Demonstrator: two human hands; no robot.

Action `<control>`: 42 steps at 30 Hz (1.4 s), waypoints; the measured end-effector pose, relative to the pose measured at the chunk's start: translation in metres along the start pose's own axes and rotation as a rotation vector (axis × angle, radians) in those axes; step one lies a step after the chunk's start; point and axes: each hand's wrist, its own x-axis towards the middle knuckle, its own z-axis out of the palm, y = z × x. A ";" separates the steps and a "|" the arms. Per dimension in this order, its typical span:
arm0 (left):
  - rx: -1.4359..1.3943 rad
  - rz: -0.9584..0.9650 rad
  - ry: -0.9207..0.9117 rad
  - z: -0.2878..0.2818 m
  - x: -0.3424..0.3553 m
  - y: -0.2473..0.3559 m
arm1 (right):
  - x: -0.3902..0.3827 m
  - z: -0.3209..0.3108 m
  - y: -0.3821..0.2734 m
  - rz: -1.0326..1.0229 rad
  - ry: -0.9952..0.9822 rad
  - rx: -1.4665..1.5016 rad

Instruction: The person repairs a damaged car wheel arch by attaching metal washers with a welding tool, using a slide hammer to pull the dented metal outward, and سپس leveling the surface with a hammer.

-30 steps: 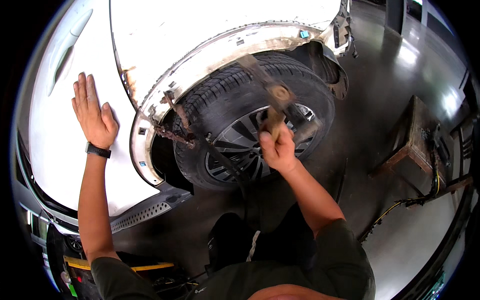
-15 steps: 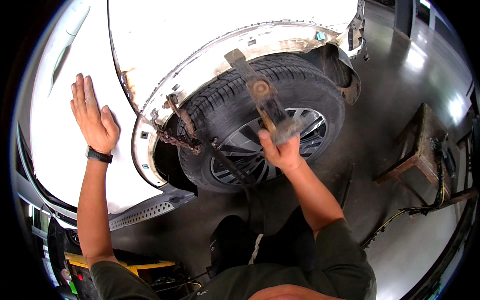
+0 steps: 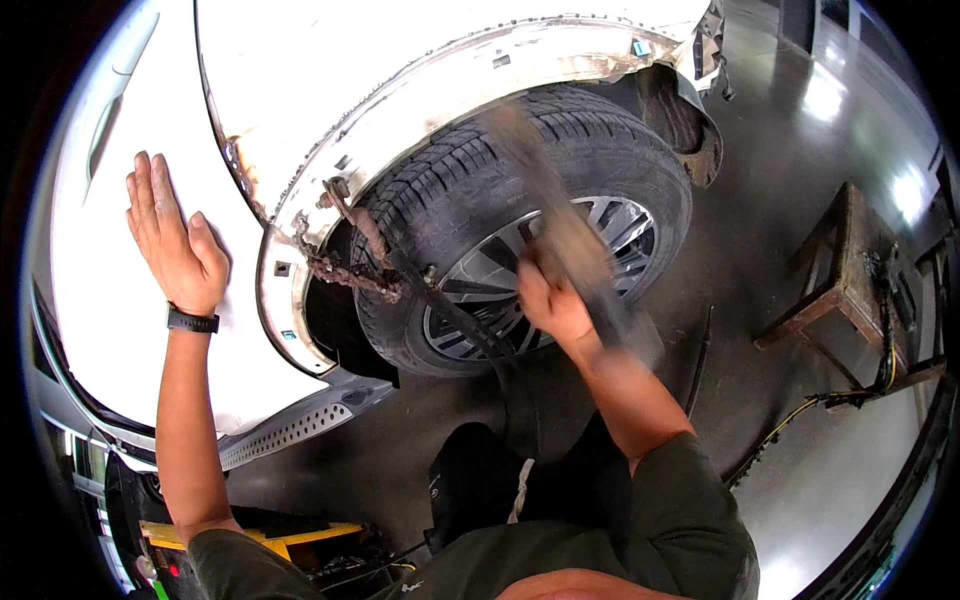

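Note:
Against the white door panel (image 3: 110,330) of the car, my left hand (image 3: 180,245) lies flat with its fingers stretched out. A hammer (image 3: 575,235) with a long metal head is gripped in my right hand (image 3: 555,300); it is smeared by motion and its handle is mostly hidden. Hammer and hand hang in front of the wheel (image 3: 430,190), a black tyre on a spoked rim. Above the tyre curves the bare, scuffed wheel-arch edge (image 3: 455,85). A rusty clamp (image 3: 340,195) is fixed to the arch between my hands, beside a dirty, crusted strip (image 3: 345,275).
Dark hoses or cables (image 3: 445,305) run down past the wheel toward my legs. On the right stands a worn wooden stool (image 3: 845,270) with a dark tool on it and a cable alongside. A thin rod (image 3: 703,355) is on the floor. Yellow-edged equipment (image 3: 290,540) is at lower left.
The hammer has swung, its head tilting and its near end coming down over my right wrist. My left hand stays flat on the door; the whole view has shifted slightly.

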 end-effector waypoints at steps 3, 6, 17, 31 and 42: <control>-0.004 -0.009 -0.002 -0.001 0.000 0.003 | 0.000 -0.002 0.006 -0.019 -0.122 -0.181; 0.002 -0.009 -0.005 -0.006 -0.001 0.001 | 0.000 -0.002 -0.011 0.024 0.073 0.149; -0.057 -0.009 -0.010 -0.005 0.001 0.006 | -0.009 0.015 -0.036 0.137 0.132 0.263; -0.059 -0.041 -0.021 -0.007 -0.005 0.005 | -0.002 0.024 -0.110 0.327 0.249 0.276; -0.040 -0.020 0.014 -0.010 -0.001 0.005 | -0.008 0.043 -0.103 0.238 0.377 0.278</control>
